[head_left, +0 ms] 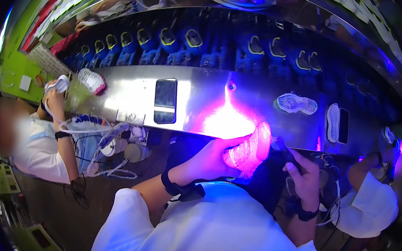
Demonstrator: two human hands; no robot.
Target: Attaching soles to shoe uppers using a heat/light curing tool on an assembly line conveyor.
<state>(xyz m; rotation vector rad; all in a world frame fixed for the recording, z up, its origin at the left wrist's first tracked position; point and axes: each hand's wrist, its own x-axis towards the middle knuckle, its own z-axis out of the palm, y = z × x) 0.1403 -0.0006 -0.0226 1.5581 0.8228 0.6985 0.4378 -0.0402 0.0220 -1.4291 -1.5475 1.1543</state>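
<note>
"One sole (pixel 256 151), pink-lit. Location?"

"Your left hand (pixel 212 158): raised at the near edge of the worktop (pixel 132 81), tilted, fingers gripping its left side."

"Right hand (pixel 305 181)?"

"Just right of the sole, fingers curled round a dark tool (pixel 279 144); kind not discernible."

"Handling class?"

"Judged by look: light, probably springy foam; you can expect it to flex before it breaks. Slipperiness uncertain under this glare; the surface could mark if you pinch hard."

"Recommended hold?"

"Side walls at mid-length, your thumb opposing your fingers, broad faces left free. Held by one end, it would likely twist."

"Also listed?"

"One patterned sole (pixel 297 104), flat, right of the worktop's middle; one phone (pixel 166 101), left of middle, reaching toward the near edge."
</note>
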